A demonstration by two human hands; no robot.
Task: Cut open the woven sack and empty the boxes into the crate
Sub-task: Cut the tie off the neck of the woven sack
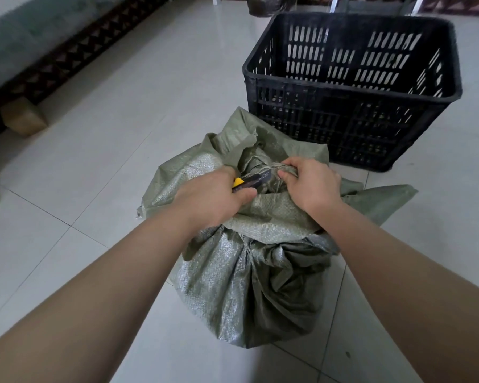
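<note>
A grey-green woven sack (244,286) stands on the tiled floor below me, its top bunched and tied with pale string (266,168). My left hand (208,197) grips a yellow and black utility knife (250,181), whose tip points at the tied neck. My right hand (313,186) pinches the bunched sack fabric beside the string. Behind the sack, to the right, stands a black slotted plastic crate (351,78), open at the top. The sack hides its contents; no boxes show.
A dark wooden bench with a lattice skirt and a grey cushion (31,59) runs along the left, on a pale wooden foot (22,117). Metal legs (335,2) and a dark round object (266,5) stand behind the crate. White floor tiles surround the sack.
</note>
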